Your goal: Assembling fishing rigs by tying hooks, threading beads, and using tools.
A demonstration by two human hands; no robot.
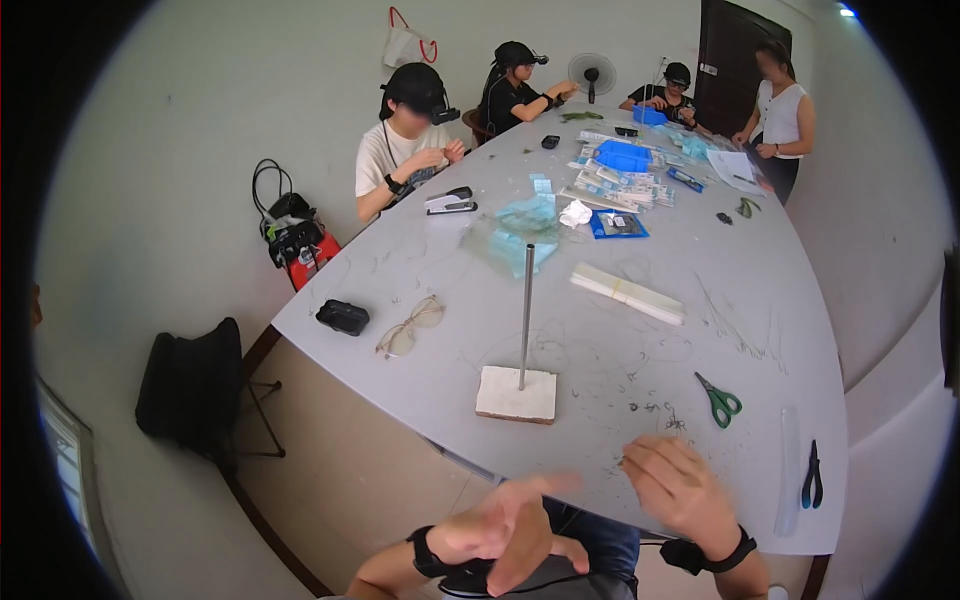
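While the person's left hand (508,530) hangs over the lap just off the table's near edge, its fingers are spread apart, the foremost one blurred and reaching rightward. The right hand (685,485) is raised at the edge of the smooth pale-grey table (780,380), its fingertips drawn together; blur and fineness make it impossible to tell whether anything thin is pinched between them. Just beyond those fingertips, small dark thread-like scraps (675,424) lie loose on the tabletop. A black band (424,552) circles the left wrist.

Nearest the left hand on the table is an upright grey metal rod (527,315) set in a rectangular white-topped block (515,392). To the right of the scraps lie green-handled scissors (720,403), and farther right, a long clear plastic strip (788,470) just beside black-handled pliers (812,476). Beyond the rod is a bundle of flat white strips (628,293) with a thin yellowish band around it. On the left, clear-lensed eyeglasses (412,326) rest near an open black plastic case (343,318). Farther up, a black-and-silver stapler (452,201) sits near crumpled light-blue sheeting (527,220), and a co-worker in a white top (372,155) sits at the left side, hands raised close together.
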